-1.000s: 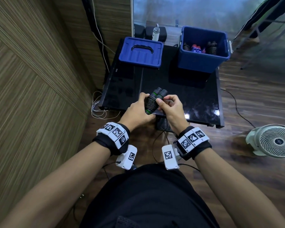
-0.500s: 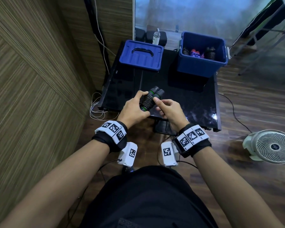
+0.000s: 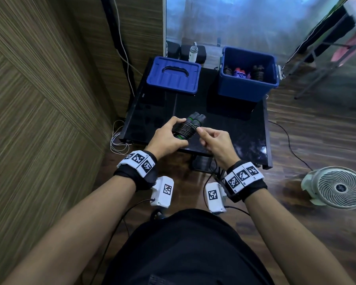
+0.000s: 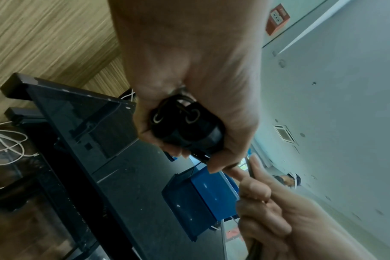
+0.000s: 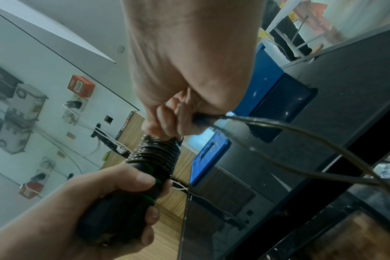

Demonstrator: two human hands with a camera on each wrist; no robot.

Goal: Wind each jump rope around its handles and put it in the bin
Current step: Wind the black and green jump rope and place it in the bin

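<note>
Over the near edge of the table: both hands worked one jump rope, held above the glossy top.
Table [image 3: 245, 130]: black and shiny, the landmark for everything below; it stood against a wood-panelled wall on its left.
Bin [image 3: 247, 89]: blue, open, at the table's far right corner; wound ropes lay inside, dark ones and a red-and-purple one.
Lid [image 3: 174, 76]: blue, with a dark handle, lying flat at the table's far left corner, apart from the bin.
Fan [image 3: 337, 187]: white, on the wooden floor to the right of the table.
Left hand [image 3: 167, 138]: fingers and thumb curled round the two handles, gripping them side by side above the table's near edge.
Right hand [image 3: 216, 140]: just beside the left one, fingertips pinching the loose cord against the coil; the other fingers were curled.
Jump rope [image 3: 186, 128]: black handles with green rings, their ends pointing towards the bin; many turns of dark cord were wrapped round their middle.
Loose cord [image 5: 301, 140]: two strands ran from the right hand down past the table's near edge.
</note>
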